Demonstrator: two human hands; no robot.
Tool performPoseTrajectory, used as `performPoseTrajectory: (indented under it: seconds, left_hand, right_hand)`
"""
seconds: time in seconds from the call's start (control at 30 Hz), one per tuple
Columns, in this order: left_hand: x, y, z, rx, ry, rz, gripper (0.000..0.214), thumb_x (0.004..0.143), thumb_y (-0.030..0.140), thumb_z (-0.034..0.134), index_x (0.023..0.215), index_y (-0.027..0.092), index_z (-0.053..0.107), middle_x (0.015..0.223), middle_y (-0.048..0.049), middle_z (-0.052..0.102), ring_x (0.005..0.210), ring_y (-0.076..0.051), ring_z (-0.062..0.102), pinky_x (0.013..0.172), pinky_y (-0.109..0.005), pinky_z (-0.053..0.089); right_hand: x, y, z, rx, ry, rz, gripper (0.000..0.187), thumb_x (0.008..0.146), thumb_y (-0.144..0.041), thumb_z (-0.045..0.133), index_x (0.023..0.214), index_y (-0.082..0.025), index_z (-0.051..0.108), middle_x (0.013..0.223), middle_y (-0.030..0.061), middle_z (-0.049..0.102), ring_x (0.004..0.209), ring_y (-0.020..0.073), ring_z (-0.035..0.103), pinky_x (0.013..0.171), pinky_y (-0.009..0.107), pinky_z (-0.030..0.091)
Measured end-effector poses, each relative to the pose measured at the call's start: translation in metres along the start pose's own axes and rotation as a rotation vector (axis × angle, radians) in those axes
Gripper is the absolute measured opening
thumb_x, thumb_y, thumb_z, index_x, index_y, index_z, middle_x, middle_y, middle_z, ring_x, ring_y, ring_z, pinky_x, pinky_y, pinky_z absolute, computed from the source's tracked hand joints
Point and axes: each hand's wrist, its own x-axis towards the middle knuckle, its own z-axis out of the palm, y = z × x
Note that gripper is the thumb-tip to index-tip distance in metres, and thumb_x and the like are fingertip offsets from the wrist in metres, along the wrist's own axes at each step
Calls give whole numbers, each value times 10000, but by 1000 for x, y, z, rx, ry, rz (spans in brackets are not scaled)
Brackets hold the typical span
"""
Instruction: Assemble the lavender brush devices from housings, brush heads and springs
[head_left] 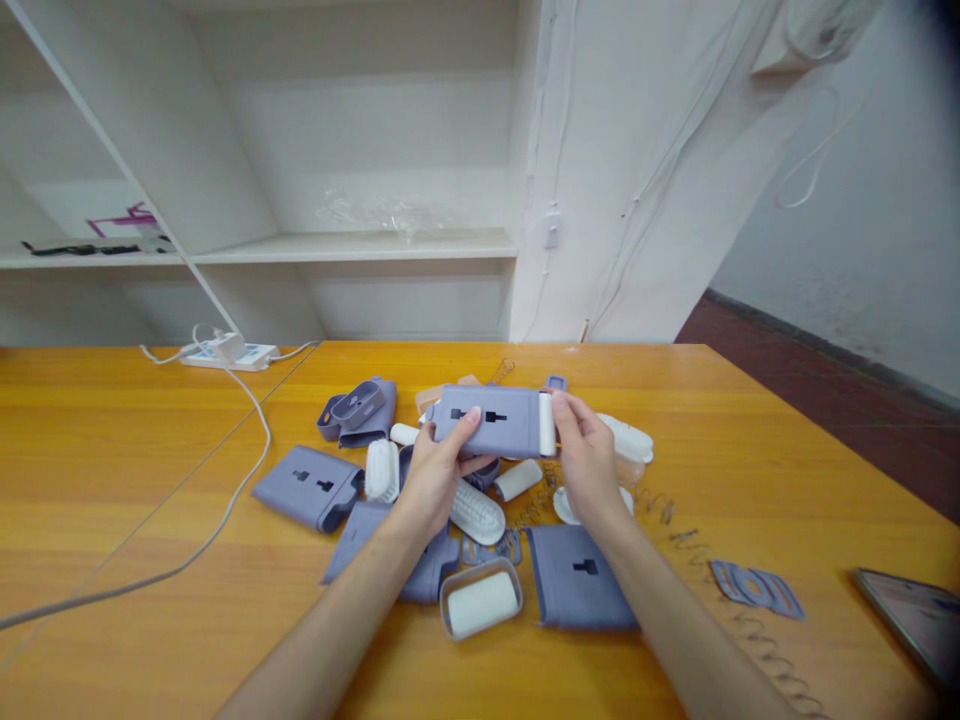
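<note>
My left hand [441, 462] grips a grey-blue plastic housing [499, 432] with two dark slots, its thumb across the face. At the housing's right end, the fingers of my right hand [585, 445] are closed on a white end piece [547, 424]; how far that piece sits inside is hidden. Below the hands lie a white brush head [478, 512], a white roller-like piece [518, 480] and a grey-blue housing [577, 580]. Nearer to me, an open tray [519, 608] contains a white block [482, 604].
More housings [304, 488] are on the left of the wooden table [187, 650]. Several metal springs [656, 503] and flat grey-blue plates [757, 589] lie to the right, near a phone-like device [911, 620]. A power strip [255, 356] with a cable stands at back left.
</note>
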Motion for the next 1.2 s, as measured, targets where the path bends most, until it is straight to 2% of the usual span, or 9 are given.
performPoseTrajectory:
  seconds: [0.1,0.2,0.27,0.53,0.67,0.9,0.97,1.1,1.2]
  left_hand:
    - [1,3,-1,-43,-11,-27,464,761,358,753,1167,211,583,1218,-99,642,1041,-238,650,721,-370,622]
    - [3,6,-3,-113,6,-43,387,772,354,740,1102,192,619,1157,-89,666,986,-210,665,701,-327,619]
    - [4,6,-4,-131,14,-38,365,772,348,739,1083,192,627,1147,-81,670,969,-201,669,694,-320,619]
    - [6,5,-5,-140,48,-31,398,757,346,757,1097,184,628,1136,-99,680,970,-211,679,726,-335,614]
    - [8,5,-6,-172,82,-16,393,753,340,764,1088,192,621,1169,-91,672,1012,-213,671,782,-370,608]
    - [10,4,-9,-188,148,7,396,755,324,766,1085,192,593,1180,-94,669,970,-210,683,779,-410,610]
    - [11,3,-10,-191,163,19,396,757,317,767,1087,194,585,1174,-96,672,957,-209,690,779,-417,611]
    - [11,2,-11,-203,185,47,421,758,309,768,1112,207,563,1199,-98,664,963,-210,696,797,-421,608]
    - [11,2,-12,-211,203,39,429,754,298,772,1108,214,544,1195,-91,666,948,-208,701,799,-421,608]
  right_hand:
    - [-1,-4,0,65,-35,108,513,773,-494,677,1186,-200,599,892,70,731,734,226,695,624,349,573]
    - [3,-4,-5,119,130,237,426,795,-449,620,1140,-205,567,722,26,690,568,205,671,523,357,564]
    - [5,-4,-8,109,166,268,355,786,-399,606,1078,-200,572,670,7,669,521,191,657,497,342,558]
    - [6,-10,-8,31,13,285,342,793,-440,593,1015,-181,614,655,26,679,512,191,666,443,279,517]
    - [12,-5,-14,-114,-45,319,263,799,-374,579,970,-180,624,679,39,689,508,186,664,424,264,496]
    - [25,13,-27,-445,-104,183,281,794,-364,561,994,-197,665,787,56,714,530,181,639,432,277,463]
    - [27,15,-27,-497,-150,134,267,780,-337,582,981,-205,697,815,54,728,582,186,650,511,299,492]
    - [31,15,-22,-799,-251,-108,283,828,-281,527,1032,-217,711,940,59,745,820,214,681,762,353,502]
    - [40,16,-20,-946,-254,-161,291,848,-256,506,1053,-202,704,931,71,745,847,221,677,789,354,485]
